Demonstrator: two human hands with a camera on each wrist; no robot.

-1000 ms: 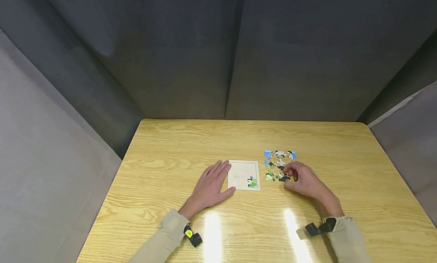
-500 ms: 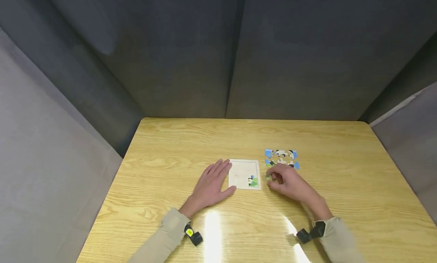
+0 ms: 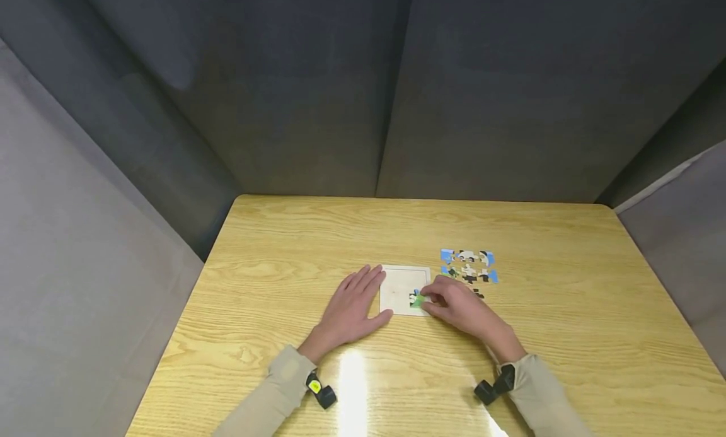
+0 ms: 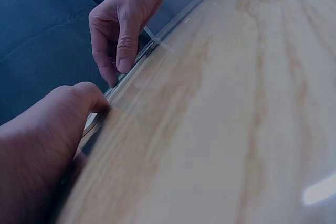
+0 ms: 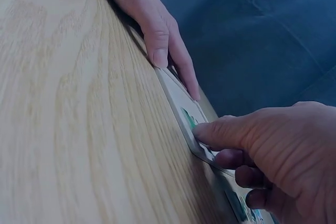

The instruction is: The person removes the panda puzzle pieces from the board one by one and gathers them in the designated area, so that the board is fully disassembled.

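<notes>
While the green puzzle piece point(image 3: 418, 301) sits at the near right corner of the puzzle tray point(image 3: 399, 279), the right hand point(image 3: 456, 308) pinches it between the thumb and the curled fingers point(image 5: 227, 132), low on the board. The tray is a pale wooden square with a thin raised rim, and it lies flat on the wooden table point(image 3: 283, 248), a little to the near side of the middle. In the right wrist view a green part of the piece shows just beside the thumb tip, on the board's edge; whether the piece already lies fully in the recess, I cannot tell. The left hand point(image 3: 348, 308) rests flat on the table with the fingers straight and together, holding nothing; its fingertips touch the left edge of the tray and its thumb lies along the near edge. Beyond the right hand, just to the right of the tray, the loose puzzle pieces point(image 3: 469, 267) lie in a small group in rows, blue ones at the far side and black and white ones nearer. Both forearms wear beige sleeves point(image 3: 272, 393), each with a small black device at the wrist. Dark grey padded walls point(image 3: 317, 90) stand around the table.
</notes>
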